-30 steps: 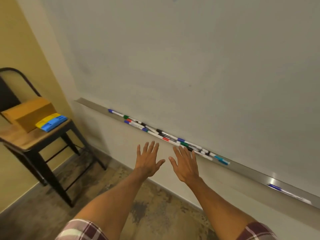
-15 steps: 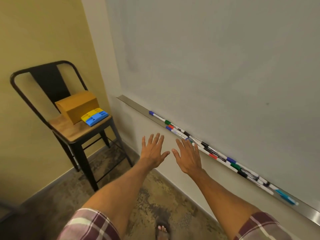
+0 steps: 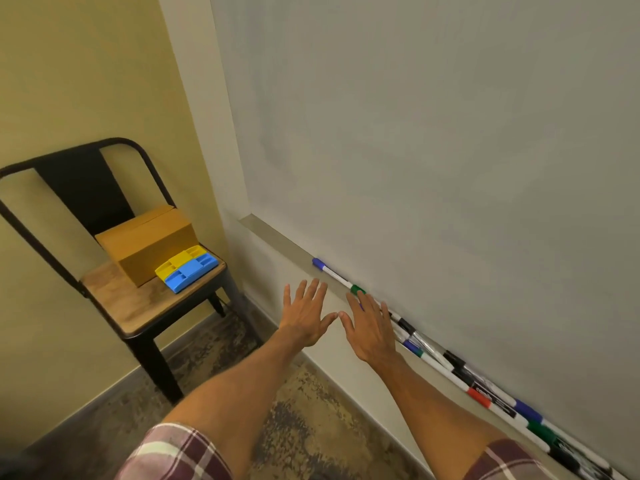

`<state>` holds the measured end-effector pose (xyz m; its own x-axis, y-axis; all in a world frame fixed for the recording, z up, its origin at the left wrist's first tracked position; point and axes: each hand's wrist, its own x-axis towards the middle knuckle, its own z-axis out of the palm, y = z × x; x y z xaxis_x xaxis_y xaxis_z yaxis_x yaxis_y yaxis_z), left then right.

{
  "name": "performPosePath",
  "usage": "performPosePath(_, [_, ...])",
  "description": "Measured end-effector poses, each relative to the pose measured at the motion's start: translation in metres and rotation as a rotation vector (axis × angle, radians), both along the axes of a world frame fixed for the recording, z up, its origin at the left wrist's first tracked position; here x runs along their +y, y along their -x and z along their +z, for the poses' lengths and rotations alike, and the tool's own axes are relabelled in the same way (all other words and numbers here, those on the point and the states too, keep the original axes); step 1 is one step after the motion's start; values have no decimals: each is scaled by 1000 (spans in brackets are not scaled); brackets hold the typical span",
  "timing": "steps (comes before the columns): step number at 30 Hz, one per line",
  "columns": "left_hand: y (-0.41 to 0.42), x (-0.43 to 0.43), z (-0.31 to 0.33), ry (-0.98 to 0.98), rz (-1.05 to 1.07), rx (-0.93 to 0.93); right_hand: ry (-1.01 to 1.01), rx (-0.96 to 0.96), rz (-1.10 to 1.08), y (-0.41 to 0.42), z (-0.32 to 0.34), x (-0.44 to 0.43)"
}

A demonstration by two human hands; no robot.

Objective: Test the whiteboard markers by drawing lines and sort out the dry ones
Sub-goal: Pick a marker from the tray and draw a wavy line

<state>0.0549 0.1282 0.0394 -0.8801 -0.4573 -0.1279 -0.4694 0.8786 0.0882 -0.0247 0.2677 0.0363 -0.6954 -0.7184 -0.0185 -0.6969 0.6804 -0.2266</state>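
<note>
No text can be read. The markers in the tray carry dark label print on their white barrels, but it is too small and blurred to make out any word or brand.

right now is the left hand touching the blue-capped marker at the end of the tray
Apart. The head view shows bare tray between the blue-capped marker and the open left hand.
</note>
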Motion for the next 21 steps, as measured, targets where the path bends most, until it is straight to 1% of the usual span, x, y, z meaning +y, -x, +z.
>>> performPosePath(7, [33,-43,-14,-14,17,-50,20,-9,28,35,-12,-45])
performPosePath(12, [43,-74,-29,-75,18,-95,41,-32,45,44,-24,-75])
performPosePath(17, [58,-105,-41,-127,-46,-100,68,-27,-2,51,-34,-100])
performPosePath(21, [73,-127,-47,-189,-141,-81,60,-21,-27,55,-39,-116])
